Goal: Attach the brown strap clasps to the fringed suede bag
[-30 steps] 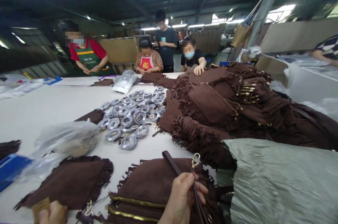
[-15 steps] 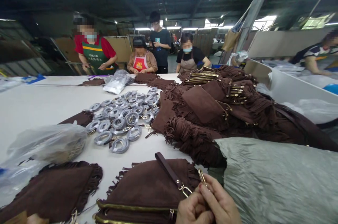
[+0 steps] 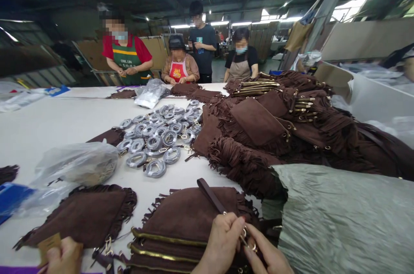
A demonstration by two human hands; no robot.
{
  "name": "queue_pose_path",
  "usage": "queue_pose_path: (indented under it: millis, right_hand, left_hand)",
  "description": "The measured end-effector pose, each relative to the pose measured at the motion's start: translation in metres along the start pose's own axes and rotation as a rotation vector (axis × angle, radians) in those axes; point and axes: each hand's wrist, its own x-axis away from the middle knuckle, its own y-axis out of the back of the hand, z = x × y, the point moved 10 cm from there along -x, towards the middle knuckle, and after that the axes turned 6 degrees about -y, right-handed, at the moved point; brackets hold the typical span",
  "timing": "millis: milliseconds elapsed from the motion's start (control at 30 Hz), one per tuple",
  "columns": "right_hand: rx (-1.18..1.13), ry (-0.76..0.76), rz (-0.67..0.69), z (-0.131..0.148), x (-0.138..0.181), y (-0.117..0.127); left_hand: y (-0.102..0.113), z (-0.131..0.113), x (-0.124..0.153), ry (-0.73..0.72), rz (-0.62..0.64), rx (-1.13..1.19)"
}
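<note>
A brown suede fringed bag [image 3: 190, 218] with gold zips lies in front of me on the white table [image 3: 48, 123]. A dark brown strap [image 3: 210, 194] runs across it to a gold clasp [image 3: 247, 241] at the bag's right edge. My left hand [image 3: 223, 239] is closed, pinching the strap end right at the clasp. My right hand [image 3: 267, 254] comes in from the right, its fingertips pinched on the clasp. The two hands touch over the bag's corner.
A heap of brown fringed bags [image 3: 274, 127] fills the right side, with a grey-green sack [image 3: 339, 222] in front. Several wrapped strap coils [image 3: 158, 140], a plastic bag [image 3: 77, 164] and another fringed bag [image 3: 84, 218] lie left. Another person's hand [image 3: 63, 259] holds a tan tag. Several people stand at the far edge.
My left hand held the strap with the clasp raised; the right hand came into view and joined it. Both hands now hold the clasp low at the bag's corner.
</note>
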Motion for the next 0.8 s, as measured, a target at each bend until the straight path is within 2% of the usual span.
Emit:
queue_pose_path:
  millis: [67,133,267,367,433,500,567,667,800]
  right_hand:
    - [0.097,0.145,-0.071,0.005,0.003,-0.002]
    - [0.174,0.243,-0.201,0.008,0.008,-0.004]
    - [0.263,0.211,-0.409,0.004,0.013,0.001]
    - [0.273,0.126,-0.389,-0.007,0.013,0.012]
    - [0.274,0.026,-0.366,-0.022,0.015,0.027]
    - [0.281,-0.068,-0.370,-0.039,0.021,0.042]
    - [0.287,-0.111,-0.376,-0.051,0.028,0.048]
    - [0.297,-0.087,-0.369,-0.054,0.034,0.042]
    - [0.354,-0.012,-0.388,-0.050,0.040,0.024]
  left_hand:
    - [-0.003,0.007,0.001,0.049,0.004,0.051]
    - [-0.006,0.008,0.003,0.062,0.006,0.049]
    - [-0.007,0.002,0.003,0.052,0.002,-0.008]
    - [0.001,-0.006,0.002,0.001,-0.011,-0.108]
    - [0.011,-0.021,0.003,-0.118,-0.046,-0.279]
    - [0.012,-0.037,0.007,-0.283,-0.034,-0.481]
    - [-0.002,-0.043,0.014,-0.427,0.059,-0.645]
    - [-0.029,-0.038,0.022,-0.571,0.208,-0.795]
    - [-0.045,-0.024,0.023,-0.608,0.308,-0.934]
